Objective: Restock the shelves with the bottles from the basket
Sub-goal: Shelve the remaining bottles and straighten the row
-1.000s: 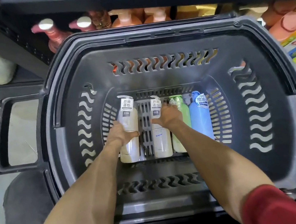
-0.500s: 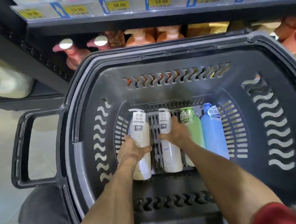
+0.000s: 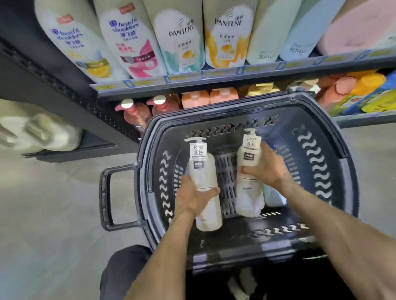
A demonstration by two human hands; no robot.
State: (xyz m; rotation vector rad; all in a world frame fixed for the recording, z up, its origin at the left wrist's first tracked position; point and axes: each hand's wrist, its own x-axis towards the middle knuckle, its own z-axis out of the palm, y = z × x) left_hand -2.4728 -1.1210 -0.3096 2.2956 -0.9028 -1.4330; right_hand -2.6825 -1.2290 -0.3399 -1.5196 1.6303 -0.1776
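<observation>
Left hand [image 3: 193, 198]: I am gripping left white pump bottle [image 3: 200, 169] | right hand [image 3: 267, 171]: gripping right white pump bottle [image 3: 249, 193] | over basket [image 3: 339, 156]

White on black
Left pump bottle [image 3: 202, 172] and right pump bottle [image 3: 248, 193]: white, black-lettered labels; basket [image 3: 332, 147]: black, wavy slots.

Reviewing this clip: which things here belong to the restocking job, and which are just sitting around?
Job: left hand gripping the left white bottle; right hand gripping the right white bottle; black basket; shelves.
Lying about: Head & Shoulders bottles; Pantene bottles; orange pump bottles; white jugs at left.
</observation>
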